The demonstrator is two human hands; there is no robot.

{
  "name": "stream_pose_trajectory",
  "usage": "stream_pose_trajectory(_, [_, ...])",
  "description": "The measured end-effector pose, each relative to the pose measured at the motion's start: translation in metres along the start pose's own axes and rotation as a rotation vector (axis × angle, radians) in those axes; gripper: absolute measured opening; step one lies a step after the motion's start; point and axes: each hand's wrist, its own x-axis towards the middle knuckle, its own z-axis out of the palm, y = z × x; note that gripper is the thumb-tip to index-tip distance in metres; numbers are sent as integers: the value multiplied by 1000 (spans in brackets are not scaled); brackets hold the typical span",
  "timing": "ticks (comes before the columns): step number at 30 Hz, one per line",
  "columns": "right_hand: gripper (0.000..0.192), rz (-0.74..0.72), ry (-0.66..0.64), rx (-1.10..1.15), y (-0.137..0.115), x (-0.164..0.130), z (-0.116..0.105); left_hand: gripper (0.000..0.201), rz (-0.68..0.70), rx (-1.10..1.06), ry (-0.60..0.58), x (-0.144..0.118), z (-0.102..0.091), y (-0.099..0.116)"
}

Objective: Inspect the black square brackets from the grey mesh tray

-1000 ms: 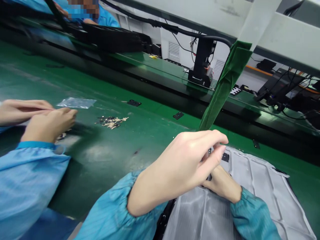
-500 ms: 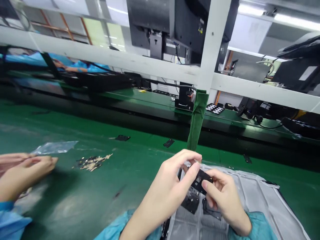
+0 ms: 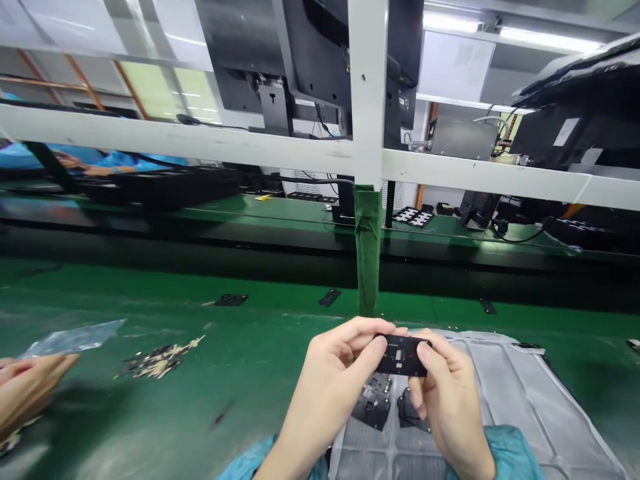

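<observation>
Between my two hands I hold a thin black plate [image 3: 403, 358] with small cut-outs, raised over a grey compartment tray [image 3: 505, 380]. My left hand [image 3: 340, 373] pinches its left end, thumb on the near face and fingers behind. The right end is gripped by my right hand [image 3: 445, 380], its thumb at the upper corner. Below them, more black plates [image 3: 374, 403] lie in the tray. Another dark piece [image 3: 411, 412] rests beside them, partly covered by my right hand.
On the green table, small black and tan pieces [image 3: 163, 360] form a pile at left. Another person's hand [image 3: 35, 387] is beside a clear plastic bag [image 3: 75, 339]. Single black plates [image 3: 231, 300] lie farther back, before a white frame post [image 3: 367, 87] wrapped in green cloth [image 3: 367, 253].
My left fingers have come down onto the plate, which is now held level by both ends. The view has turned rightward. The other person's hand appears farther left.
</observation>
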Motion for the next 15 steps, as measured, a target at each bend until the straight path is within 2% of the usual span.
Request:
stream_pose_trajectory(4, [25,-98,7,17,3,0,-1,6,32,-133,32,-2,6,-6])
stream_pose_trajectory(9, [21,-232,5,-54,-18,6,5,9,172,-177,110,-9,9,-6])
stream_pose_trajectory(13, [34,-289,-135,-352,-33,9,3,14,351,-19,181,-11,3,1])
stream_pose_trajectory(15, [38,-252,-132,-432,-30,10,-5,14,475,141,182,-11,-1,7])
